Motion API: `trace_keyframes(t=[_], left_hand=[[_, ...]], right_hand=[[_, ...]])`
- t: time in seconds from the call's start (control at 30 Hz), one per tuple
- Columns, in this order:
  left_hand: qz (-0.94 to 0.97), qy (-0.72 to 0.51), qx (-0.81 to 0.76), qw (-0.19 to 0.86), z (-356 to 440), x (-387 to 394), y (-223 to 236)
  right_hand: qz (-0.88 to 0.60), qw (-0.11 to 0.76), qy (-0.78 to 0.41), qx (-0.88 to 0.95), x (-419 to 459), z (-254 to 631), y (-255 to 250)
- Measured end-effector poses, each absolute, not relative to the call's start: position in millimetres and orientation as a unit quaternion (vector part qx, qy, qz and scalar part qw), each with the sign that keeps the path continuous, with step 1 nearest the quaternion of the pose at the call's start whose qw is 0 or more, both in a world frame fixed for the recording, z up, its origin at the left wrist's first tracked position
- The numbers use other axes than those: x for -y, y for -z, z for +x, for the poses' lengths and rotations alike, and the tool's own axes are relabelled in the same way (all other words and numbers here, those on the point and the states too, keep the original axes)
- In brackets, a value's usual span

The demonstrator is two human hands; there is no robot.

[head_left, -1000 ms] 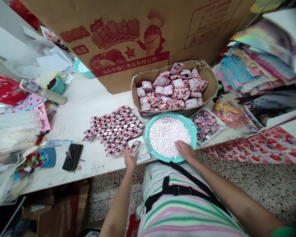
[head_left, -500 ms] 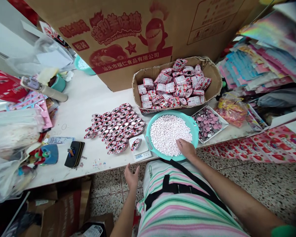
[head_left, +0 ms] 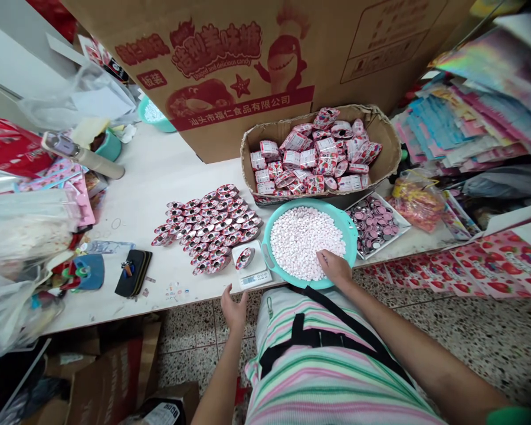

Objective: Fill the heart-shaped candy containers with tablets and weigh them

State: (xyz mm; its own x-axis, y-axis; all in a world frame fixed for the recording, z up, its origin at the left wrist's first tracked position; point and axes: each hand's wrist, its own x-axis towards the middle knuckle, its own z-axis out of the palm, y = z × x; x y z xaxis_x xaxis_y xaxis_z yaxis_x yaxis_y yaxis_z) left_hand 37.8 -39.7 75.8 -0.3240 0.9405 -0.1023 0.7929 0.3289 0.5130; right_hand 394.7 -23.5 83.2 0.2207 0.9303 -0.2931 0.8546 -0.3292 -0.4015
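My right hand (head_left: 334,265) rests in the near edge of a teal basin (head_left: 351,233) full of small white candies (head_left: 305,239), fingers curled down into them. My left hand (head_left: 233,307) hovers just below the table's front edge, fingers apart and empty. Above it a small white scale (head_left: 252,273) carries one open oval tin (head_left: 245,258). Left of the scale, several open pink oval tins (head_left: 207,230) lie in rows on the white table (head_left: 150,177).
A torn cardboard box (head_left: 387,156) of filled candy packs stands behind the basin, and a white tray of round lids (head_left: 374,224) sits to its right. A big printed carton (head_left: 248,59) stands at the back. A black pouch (head_left: 133,273) and plastic bags (head_left: 22,236) crowd the left.
My left hand let go of the oval tin on the scale and drew back below the table edge. My right hand stayed in the candies.
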Motion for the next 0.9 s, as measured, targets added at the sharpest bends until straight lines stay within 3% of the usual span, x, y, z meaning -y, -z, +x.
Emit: trace_keyframes(t=[0.3, 0.9], left_hand=[[0.551, -0.254, -0.772, 0.193, 46, -7, -96], [0.57, -0.241, -0.757, 0.208, 51, -13, -86]], right_hand=[[-0.783, 0.074, -0.235, 0.571, 24, 395, -80], [-0.773, 0.085, -0.266, 0.57, 25, 397, -83]])
